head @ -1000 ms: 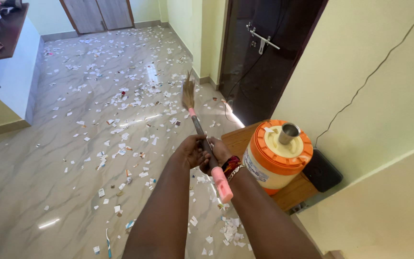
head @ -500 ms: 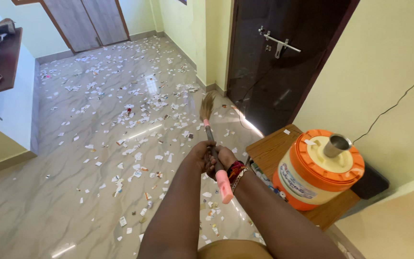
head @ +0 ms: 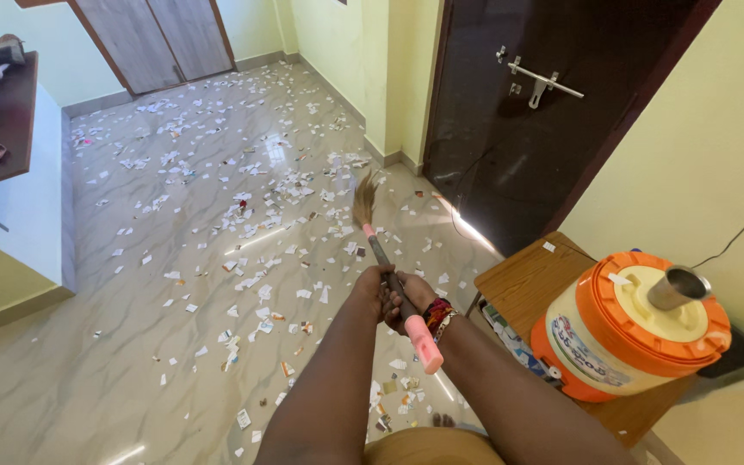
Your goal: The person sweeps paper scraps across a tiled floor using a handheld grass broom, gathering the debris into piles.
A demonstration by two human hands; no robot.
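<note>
Pink-ended broom [head: 389,267]: slanting down from the hands, its bristles brushing the floor [head: 62,370] left of the dark door [head: 510,129].
Left grip [head: 372,288]: wrapping fully round the handle.
Right grip [head: 415,301]: closing fully round it, just behind.
Paper scraps [head: 243,215]: lying all over the floor.
Risk: a wide backswing may be knocking the steel cup [head: 678,287] off the orange cooler [head: 630,336] on the counter [head: 527,280] right of the door.
</note>
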